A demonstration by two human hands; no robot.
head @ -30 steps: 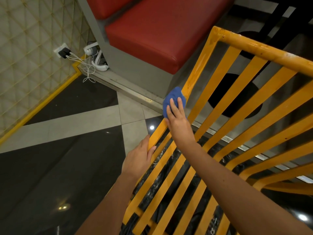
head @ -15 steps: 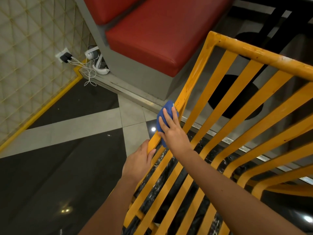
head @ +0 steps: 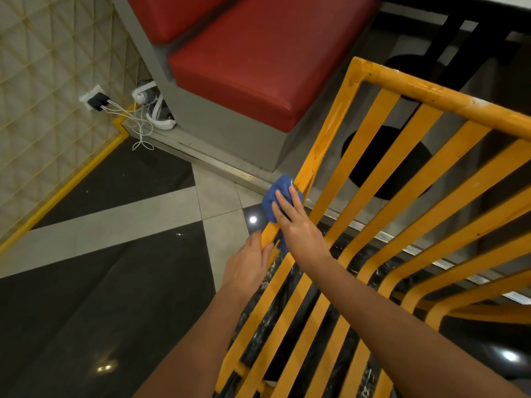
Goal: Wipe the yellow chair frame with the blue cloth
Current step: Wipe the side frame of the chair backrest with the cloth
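A red padded bench seat (head: 258, 64) on a grey base is filling the 12 o'clock part of the view, and below it the floor is showing in black polished tiles (head: 86, 311) and pale grey tiles (head: 120, 216). At 10 o'clock a wall socket (head: 93, 97) with black plugs is feeding white cables (head: 135, 124) that are trailing onto the floor beside a yellow skirting strip (head: 66, 185). A black table base (head: 388, 162) is sitting behind the slats at 2 o'clock, partly screened by them.

The yellow chair frame (head: 373, 202) is spreading from 6 o'clock up to 3 o'clock, its flat slats running diagonally and its worn top rail crossing at 1 o'clock. The blue cloth (head: 275, 196) is lying bunched against the outer side post, close to the centre of the view.

The right hand (head: 298, 225) is pressing the cloth onto the post, its fingers (head: 283, 205) lying straight and flat over the fabric, with cloth showing past the fingertips towards 11 o'clock and a little below the palm. The left hand (head: 250, 265) is gripping the same post just towards 7 o'clock of the cloth, the thumb lying along the post's near face and the other fingers curling out of sight behind it. The two hands are sitting just beside each other.

No readable writing or brand is showing.
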